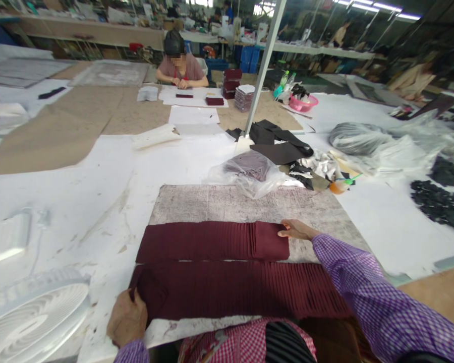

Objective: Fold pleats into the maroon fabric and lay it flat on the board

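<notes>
Two long rows of overlapping maroon fabric pieces lie on a grey-streaked board [189,204]. At the left end of the near row [227,290], my left hand [127,317] grips the fabric's edge between thumb and fingers; a piece there looks folded or curled. My right hand [297,230] reaches to the right end of the far row [208,241], its thumb and fingers closed on the edge of the last maroon piece. The two rows lie side by side with a narrow gap between them.
A white fan [38,315] stands at the lower left. Beyond the board are a plastic bag [249,171], black fabric [278,143], scraps and a metal pole [265,65]. A person [183,68] sits across the table near maroon stacks [231,83]. Black pieces [441,206] lie right.
</notes>
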The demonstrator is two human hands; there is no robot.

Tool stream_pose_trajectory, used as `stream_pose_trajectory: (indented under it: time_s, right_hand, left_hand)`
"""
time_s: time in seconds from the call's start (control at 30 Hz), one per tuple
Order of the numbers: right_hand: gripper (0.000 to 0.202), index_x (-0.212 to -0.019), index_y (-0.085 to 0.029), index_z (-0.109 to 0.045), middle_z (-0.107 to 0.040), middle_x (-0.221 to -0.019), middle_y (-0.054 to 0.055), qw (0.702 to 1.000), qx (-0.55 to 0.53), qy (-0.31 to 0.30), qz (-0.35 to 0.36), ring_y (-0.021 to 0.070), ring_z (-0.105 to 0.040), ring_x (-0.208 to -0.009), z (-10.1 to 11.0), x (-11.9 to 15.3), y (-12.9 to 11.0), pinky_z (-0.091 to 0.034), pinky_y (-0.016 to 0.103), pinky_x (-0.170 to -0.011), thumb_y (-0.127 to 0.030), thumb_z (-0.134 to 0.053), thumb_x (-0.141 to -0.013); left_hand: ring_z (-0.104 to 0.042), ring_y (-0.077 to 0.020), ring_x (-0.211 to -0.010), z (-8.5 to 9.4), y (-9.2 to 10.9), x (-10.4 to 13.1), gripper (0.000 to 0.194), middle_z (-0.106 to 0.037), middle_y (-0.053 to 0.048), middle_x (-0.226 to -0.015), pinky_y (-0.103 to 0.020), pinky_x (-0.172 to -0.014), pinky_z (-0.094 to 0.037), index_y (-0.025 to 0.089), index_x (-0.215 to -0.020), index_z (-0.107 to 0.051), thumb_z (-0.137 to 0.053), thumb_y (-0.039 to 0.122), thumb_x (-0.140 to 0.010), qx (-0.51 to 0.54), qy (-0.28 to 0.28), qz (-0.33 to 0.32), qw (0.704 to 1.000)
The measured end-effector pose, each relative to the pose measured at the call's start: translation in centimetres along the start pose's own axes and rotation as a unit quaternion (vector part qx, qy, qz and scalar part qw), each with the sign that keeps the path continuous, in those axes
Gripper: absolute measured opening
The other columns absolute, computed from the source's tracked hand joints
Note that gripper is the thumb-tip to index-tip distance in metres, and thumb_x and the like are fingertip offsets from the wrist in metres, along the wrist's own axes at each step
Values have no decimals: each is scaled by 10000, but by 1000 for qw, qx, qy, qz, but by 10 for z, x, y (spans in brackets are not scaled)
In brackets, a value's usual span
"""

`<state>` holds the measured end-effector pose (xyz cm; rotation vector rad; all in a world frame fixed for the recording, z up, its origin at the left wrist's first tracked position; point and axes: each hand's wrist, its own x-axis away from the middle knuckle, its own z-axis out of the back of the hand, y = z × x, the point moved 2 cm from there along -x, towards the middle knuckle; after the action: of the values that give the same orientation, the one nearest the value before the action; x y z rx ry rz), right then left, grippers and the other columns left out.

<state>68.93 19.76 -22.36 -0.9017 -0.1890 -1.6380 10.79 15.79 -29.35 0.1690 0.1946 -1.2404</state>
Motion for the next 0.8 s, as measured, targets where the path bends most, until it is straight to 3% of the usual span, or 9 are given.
stream_pose_trajectory:
  time_s: [0.33,0.8]
  right_hand:
    - [232,-976,-138,-613,-637,-901,24,1000,-21,-15,-4,156,-613,-757,-13,13,-14,-521,317,-692,-352,-561,-902]
    - [286,-986,-127,-627,-651,-980,34,998,-13,-40,36,207,-626,-875,-14,6,-12,-512,374,-782,-391,-560,-897]
  left_hand:
    - [-548,-214,-630,-1,-1,-1,408,-606,-73,-708,-301,-530,-320,150,-949,-598,-303,429,-918,-1,-6,-3,1000]
    - [-547,-207,-625,-2,-1,0,391,-616,-72,-718,-302,-523,-304,149,-966,-601,-324,420,-915,4,-3,-2,1000]
